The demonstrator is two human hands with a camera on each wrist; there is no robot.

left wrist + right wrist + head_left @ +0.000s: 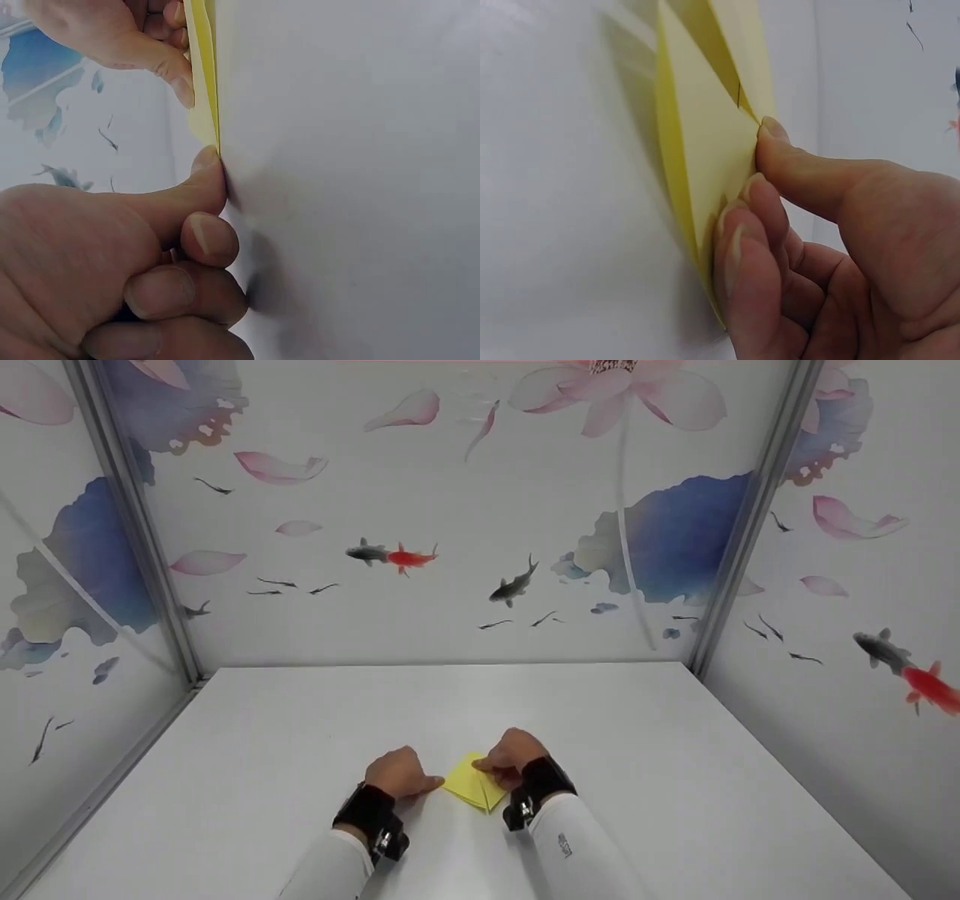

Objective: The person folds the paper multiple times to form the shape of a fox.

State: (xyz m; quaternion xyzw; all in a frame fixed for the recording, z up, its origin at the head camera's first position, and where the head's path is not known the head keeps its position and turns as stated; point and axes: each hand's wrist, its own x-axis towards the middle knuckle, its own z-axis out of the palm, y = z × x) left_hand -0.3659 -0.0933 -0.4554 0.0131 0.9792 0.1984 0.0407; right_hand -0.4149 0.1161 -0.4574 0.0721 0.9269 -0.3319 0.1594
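Note:
A folded piece of yellow paper (pixel 466 786) lies on the white table between the two hands, its layers partly spread apart. In the left wrist view it shows edge-on as a thin wedge. My left hand (pixel 399 774) holds its left corner at the tip of the thumb (pixel 204 166), the other fingers curled beneath. From the right, my right hand (pixel 515 755) pinches a raised layer of the paper, with the thumb (pixel 780 146) at a fold and the fingertips against the lower face. An open pocket between layers shows in the right wrist view.
The white table (pixel 315 720) reaches back to a panel wall (pixel 450 622) printed with fish, petals and lotus leaves. Similar panels stand left and right, joined by grey metal posts (pixel 739 532). Each wrist wears a black strap with a small camera (pixel 390 840).

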